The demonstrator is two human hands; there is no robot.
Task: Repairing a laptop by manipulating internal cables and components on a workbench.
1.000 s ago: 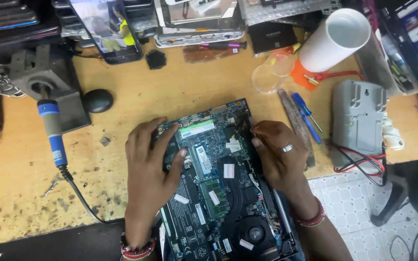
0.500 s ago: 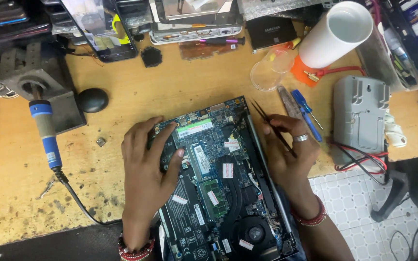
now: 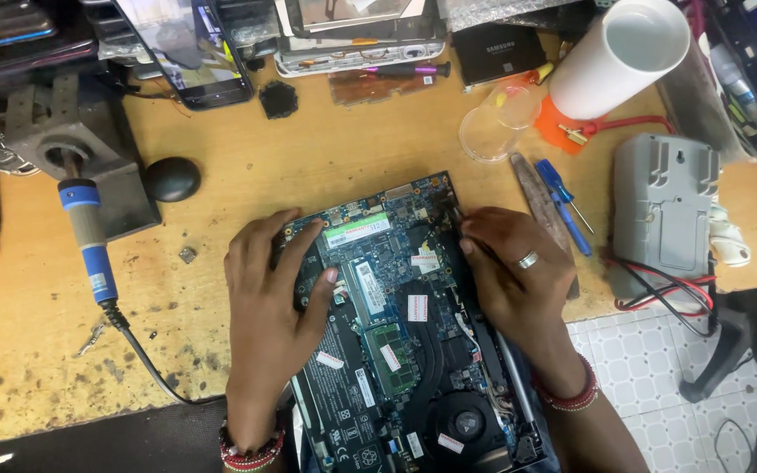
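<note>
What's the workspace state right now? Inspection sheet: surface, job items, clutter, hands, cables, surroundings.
Surface: wooden bench, stained and scuffed.
Job's things: opened laptop with its board and fan exposed; thin dark tool at its top right corner.
Clutter: blue-handled soldering iron in a metal stand, blue screwdriver, clear plastic cup, white tube, grey box, phone.
Grippers: left hand flat on the board; right hand pinches the thin tool.
Cables: red and black wires by the grey box; black iron cord.
Surroundings: tiled floor at the right.
</note>
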